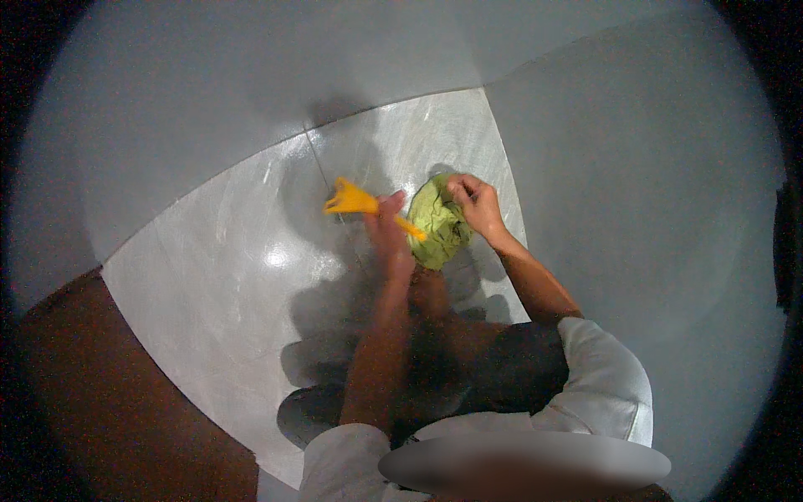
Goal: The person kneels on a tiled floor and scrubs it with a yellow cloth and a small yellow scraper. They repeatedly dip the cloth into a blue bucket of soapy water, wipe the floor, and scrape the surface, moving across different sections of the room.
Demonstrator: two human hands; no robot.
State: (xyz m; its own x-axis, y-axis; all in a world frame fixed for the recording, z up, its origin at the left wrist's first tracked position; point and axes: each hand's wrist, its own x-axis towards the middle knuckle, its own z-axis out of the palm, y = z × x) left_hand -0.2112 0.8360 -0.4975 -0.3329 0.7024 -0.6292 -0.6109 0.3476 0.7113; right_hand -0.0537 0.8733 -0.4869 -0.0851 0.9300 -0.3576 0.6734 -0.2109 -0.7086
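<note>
My left hand [388, 227] is closed around the handle of a yellow tool [351, 199] with a flared, notched head. The head points away to the left, and the handle's end sticks out toward a crumpled light green cloth or bag [438, 219]; which of the two it is, I cannot tell. My right hand [477, 205] pinches the upper right edge of this green thing. It hangs or rests in loose folds just right of my left hand. Some blur covers the left fingers.
Below my hands is a shiny pale floor [209, 243] with a thin joint line. A grey wall [251, 75] bounds it at the far side, another grey wall [636, 184] at the right. Brown flooring [125, 393] lies at the lower left. My bent legs in dark shorts are close beneath my arms.
</note>
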